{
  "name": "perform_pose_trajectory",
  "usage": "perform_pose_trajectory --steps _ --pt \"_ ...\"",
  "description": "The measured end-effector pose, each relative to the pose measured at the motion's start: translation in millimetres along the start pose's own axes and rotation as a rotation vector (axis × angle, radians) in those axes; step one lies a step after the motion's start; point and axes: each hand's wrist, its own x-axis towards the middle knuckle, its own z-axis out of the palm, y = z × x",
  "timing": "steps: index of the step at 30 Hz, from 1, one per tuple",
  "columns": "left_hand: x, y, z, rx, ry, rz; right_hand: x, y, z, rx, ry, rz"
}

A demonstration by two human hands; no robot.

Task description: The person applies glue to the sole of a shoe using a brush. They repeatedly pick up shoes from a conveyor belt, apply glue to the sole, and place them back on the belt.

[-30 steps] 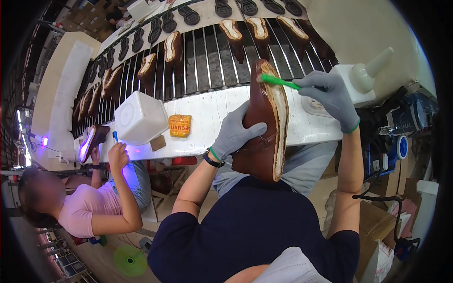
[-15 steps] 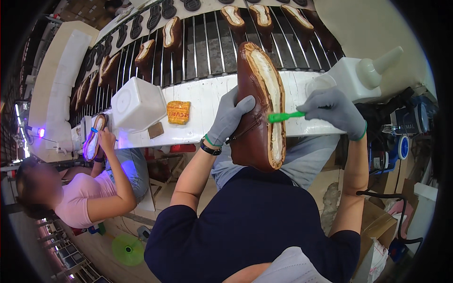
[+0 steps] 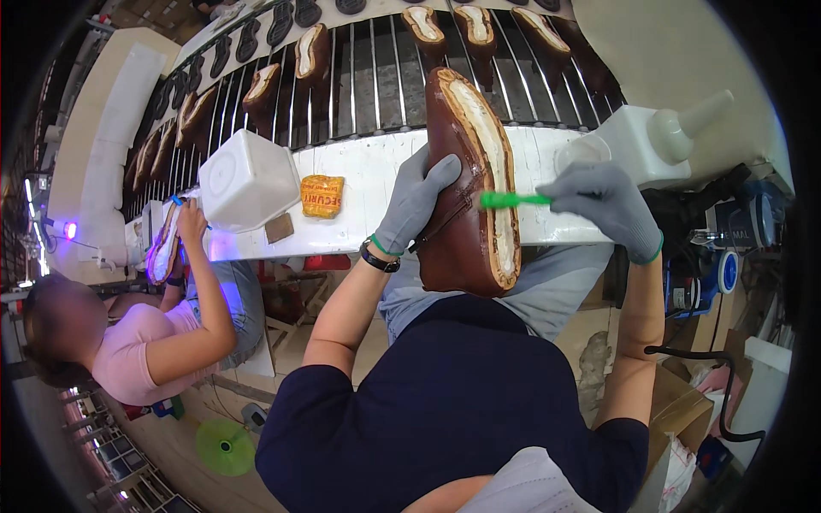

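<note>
My left hand (image 3: 419, 201), in a grey glove, is closed round the side of a brown leather shoe upper (image 3: 449, 231). The shoe is tipped on its side with the toe end up, so its soleless underside, a pale centre strip inside a tan rim, faces right. In my gloved right hand (image 3: 603, 205) is a green toothbrush (image 3: 516, 199), gripped by the handle between closed fingers. Its head lies over the pale strip of the underside; whether the bristles touch cannot be made out.
A white ledge (image 3: 368, 171) holds a white container (image 3: 248, 181), a yellow packet (image 3: 321, 197), a small brown block (image 3: 279, 227) and a white bottle (image 3: 641, 141). Behind it, a roller rack (image 3: 368, 81) carries several shoes. A co-worker (image 3: 162, 342) at left brushes another shoe.
The shoe has turned slightly upright and risen a little. The toothbrush has shifted slightly left and up across the underside. The co-worker's hand has moved up along their shoe.
</note>
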Motion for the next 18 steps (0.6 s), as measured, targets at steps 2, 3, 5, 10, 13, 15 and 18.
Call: perform_pose_trajectory --steps 2,3,5,10,13,15,18 --pt "-1.2 -0.8 -1.7 -0.039 -0.011 -0.053 -4.5 -2.8 -0.6 0.013 -0.141 -0.012" --pt "-1.5 -0.4 -2.6 -0.059 -0.019 -0.079 -7.4 -4.4 1.0 0.031 -0.166 -0.004" --pt "-2.4 -0.5 -2.6 -0.052 -0.014 -0.145 -12.4 -7.0 1.7 0.086 -0.205 0.035" --pt "-2.5 -10.2 -5.2 -0.147 -0.026 -0.329 -5.1 -13.0 -1.0 0.091 -0.299 0.044" --pt "-5.2 -6.1 0.0 -0.281 -0.054 -0.44 2.9 -13.7 -2.2 0.103 -0.342 0.016" --pt "-2.7 -13.3 -1.7 -0.309 -0.085 -0.51 8.2 -13.3 -1.7 0.124 -0.361 -0.005" --pt "-3.1 -23.1 1.4 -0.341 -0.147 -0.558 18.6 -10.3 -1.9 0.135 -0.419 -0.047"
